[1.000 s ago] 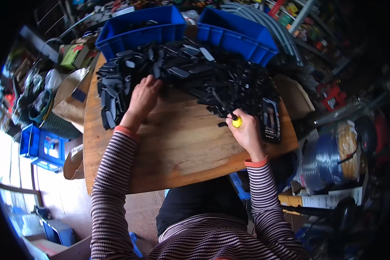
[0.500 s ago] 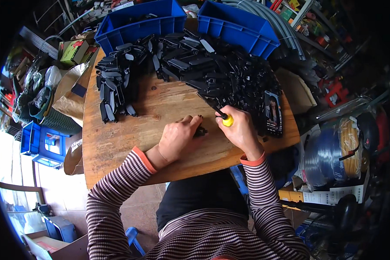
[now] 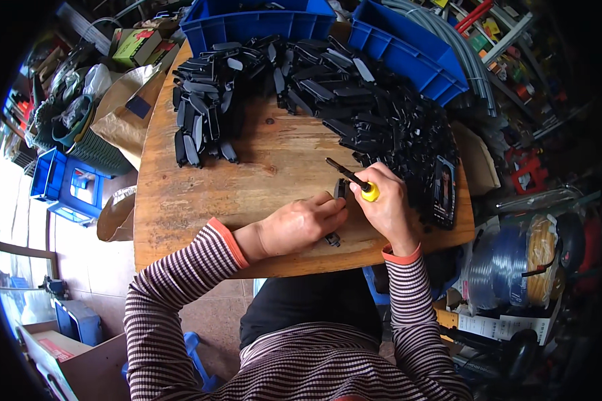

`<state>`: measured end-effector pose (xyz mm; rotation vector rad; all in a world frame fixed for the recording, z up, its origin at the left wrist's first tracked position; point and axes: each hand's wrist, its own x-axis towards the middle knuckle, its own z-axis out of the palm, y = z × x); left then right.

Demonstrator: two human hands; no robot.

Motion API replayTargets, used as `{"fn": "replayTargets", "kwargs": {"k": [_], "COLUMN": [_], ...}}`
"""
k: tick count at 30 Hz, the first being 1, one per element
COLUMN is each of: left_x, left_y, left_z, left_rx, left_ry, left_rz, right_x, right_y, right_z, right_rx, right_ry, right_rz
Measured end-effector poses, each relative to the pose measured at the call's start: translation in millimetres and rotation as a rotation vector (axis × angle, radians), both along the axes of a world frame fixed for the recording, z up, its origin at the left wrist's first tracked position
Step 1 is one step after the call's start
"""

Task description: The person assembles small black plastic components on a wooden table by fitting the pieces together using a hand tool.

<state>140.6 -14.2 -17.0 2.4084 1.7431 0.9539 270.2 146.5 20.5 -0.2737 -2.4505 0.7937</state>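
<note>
My left hand (image 3: 304,224) is closed around a small black plastic part (image 3: 341,188). Its upper end stands out beyond my fingers, and its lower end shows beneath them near the table's front edge. Most of the middle is covered by my hand. In my right hand (image 3: 388,207) is a screwdriver (image 3: 369,191) with a yellow and black handle. Its dark shaft points up and to the left, above the wooden table (image 3: 247,180), and its tip is clear of the part. My two hands are close together.
Black plastic parts (image 3: 324,90) lie heaped in an arc along the table's far and right sides. Two blue crates (image 3: 261,27) stand behind them. A phone (image 3: 444,194) lies at the right edge. Paper bags (image 3: 127,110) and stacked baskets stand left of the table.
The view has shifted, with the heap now further right. The black part shows more beyond my left fingers. The screwdriver in my right hand has its shaft tilted out over the bare wood.
</note>
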Motion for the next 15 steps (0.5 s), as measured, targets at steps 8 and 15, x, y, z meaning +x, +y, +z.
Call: {"fn": "replayTargets", "kwargs": {"k": [8, 15], "left_x": [0.6, 0.9], "left_y": [1.8, -1.6], "left_z": [0.5, -2.4], "left_rx": [-0.088, -0.051], "left_ry": [-0.011, -0.026], "left_rz": [-0.028, -0.02], "right_x": [-16.5, -18.6], "right_y": [-3.1, 14.0], "right_z": [-2.8, 25.7], "right_rx": [0.267, 0.054], "right_ry": [-0.124, -0.115], "right_rz": [0.083, 0.211]}}
